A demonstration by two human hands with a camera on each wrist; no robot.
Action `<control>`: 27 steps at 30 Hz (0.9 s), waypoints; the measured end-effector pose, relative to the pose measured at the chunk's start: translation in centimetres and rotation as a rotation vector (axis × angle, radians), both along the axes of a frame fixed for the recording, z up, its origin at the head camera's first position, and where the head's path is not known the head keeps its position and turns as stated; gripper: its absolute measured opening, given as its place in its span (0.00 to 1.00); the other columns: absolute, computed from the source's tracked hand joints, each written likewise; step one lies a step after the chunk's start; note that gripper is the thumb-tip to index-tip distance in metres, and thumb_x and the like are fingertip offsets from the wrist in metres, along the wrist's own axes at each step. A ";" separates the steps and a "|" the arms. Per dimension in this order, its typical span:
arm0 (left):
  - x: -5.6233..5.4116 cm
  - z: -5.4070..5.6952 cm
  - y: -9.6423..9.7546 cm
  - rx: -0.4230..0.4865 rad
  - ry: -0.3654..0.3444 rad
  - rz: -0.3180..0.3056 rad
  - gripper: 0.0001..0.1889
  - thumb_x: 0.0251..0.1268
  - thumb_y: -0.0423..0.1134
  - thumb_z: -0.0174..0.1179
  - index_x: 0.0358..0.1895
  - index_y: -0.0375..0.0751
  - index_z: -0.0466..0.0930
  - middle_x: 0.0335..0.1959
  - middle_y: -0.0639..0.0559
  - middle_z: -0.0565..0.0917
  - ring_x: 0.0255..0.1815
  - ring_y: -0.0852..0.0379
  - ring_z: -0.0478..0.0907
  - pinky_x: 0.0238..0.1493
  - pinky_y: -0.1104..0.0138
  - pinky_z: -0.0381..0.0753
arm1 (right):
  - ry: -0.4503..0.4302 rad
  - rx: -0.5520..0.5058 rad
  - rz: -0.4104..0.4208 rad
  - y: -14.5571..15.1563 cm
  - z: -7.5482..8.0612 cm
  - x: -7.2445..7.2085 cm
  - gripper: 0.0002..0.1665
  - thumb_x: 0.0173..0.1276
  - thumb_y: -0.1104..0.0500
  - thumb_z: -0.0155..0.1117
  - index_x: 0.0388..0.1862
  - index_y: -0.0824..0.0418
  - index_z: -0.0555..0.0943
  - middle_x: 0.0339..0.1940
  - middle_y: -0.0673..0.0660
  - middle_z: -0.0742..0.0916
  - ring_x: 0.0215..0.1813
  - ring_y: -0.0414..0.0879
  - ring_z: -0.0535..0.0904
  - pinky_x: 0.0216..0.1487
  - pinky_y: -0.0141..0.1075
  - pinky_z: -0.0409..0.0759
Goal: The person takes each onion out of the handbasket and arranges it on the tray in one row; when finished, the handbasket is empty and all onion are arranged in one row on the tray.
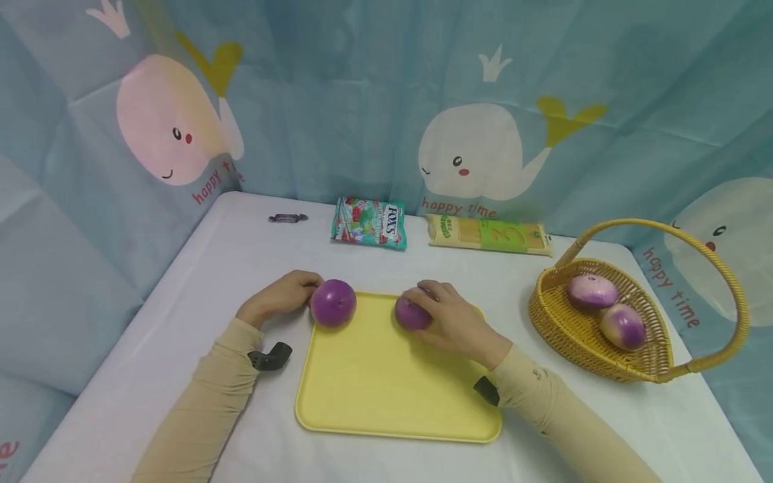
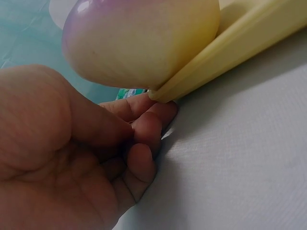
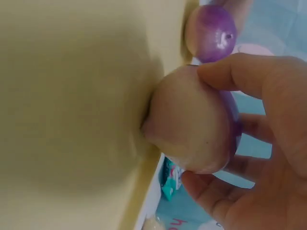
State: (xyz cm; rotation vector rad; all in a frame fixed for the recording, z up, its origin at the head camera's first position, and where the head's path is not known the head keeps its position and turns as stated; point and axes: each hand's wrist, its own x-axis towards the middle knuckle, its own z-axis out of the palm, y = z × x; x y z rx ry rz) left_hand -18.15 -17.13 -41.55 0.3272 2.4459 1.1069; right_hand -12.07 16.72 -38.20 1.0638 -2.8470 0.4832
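Observation:
A purple and cream turnip is in my right hand, over the far right part of the yellow tray. In the right wrist view, thumb and fingers curve round this turnip, its pointed root end toward the tray. A second turnip sits at the tray's far left corner. Beside that corner lies my left hand, its fingers loosely curled. In the left wrist view, the left fingertips are right at the tray's rim, below the second turnip, and grip nothing.
A wicker basket with a tall handle stands at the right, holding two more turnips. Along the back lie a wrapped candy, a green Fox's bag and a noodle pack. A whale-printed curtain hangs behind the white table.

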 end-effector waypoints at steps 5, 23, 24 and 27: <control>-0.1 0.0 0.0 -0.006 -0.009 -0.005 0.14 0.70 0.34 0.45 0.43 0.42 0.83 0.34 0.49 0.81 0.42 0.53 0.75 0.54 0.54 0.73 | -0.047 -0.018 -0.006 -1.3 -0.1 -0.7 0.39 0.58 0.53 0.74 0.68 0.58 0.71 0.66 0.63 0.76 0.66 0.57 0.72 0.66 0.49 0.75; -0.1 -0.1 -0.1 0.004 0.007 -0.021 0.13 0.69 0.32 0.46 0.43 0.40 0.82 0.33 0.49 0.81 0.40 0.54 0.75 0.55 0.55 0.73 | -0.038 0.041 0.027 -5.4 -0.1 -1.5 0.43 0.59 0.51 0.74 0.70 0.59 0.67 0.64 0.63 0.76 0.64 0.55 0.74 0.67 0.44 0.74; -0.1 -0.1 -0.1 0.003 0.008 -0.022 0.13 0.69 0.32 0.46 0.43 0.41 0.82 0.33 0.49 0.81 0.40 0.54 0.75 0.55 0.54 0.73 | -0.037 0.037 0.029 -5.5 -0.1 -1.5 0.43 0.59 0.51 0.74 0.70 0.59 0.67 0.64 0.63 0.75 0.64 0.56 0.74 0.67 0.45 0.74; -0.1 -0.1 -0.2 -0.004 0.010 -0.027 0.13 0.70 0.33 0.45 0.43 0.41 0.82 0.34 0.50 0.80 0.42 0.54 0.74 0.56 0.54 0.73 | -0.039 0.030 0.026 -5.7 -0.1 -1.5 0.44 0.58 0.51 0.74 0.71 0.58 0.66 0.65 0.64 0.75 0.65 0.57 0.74 0.67 0.45 0.75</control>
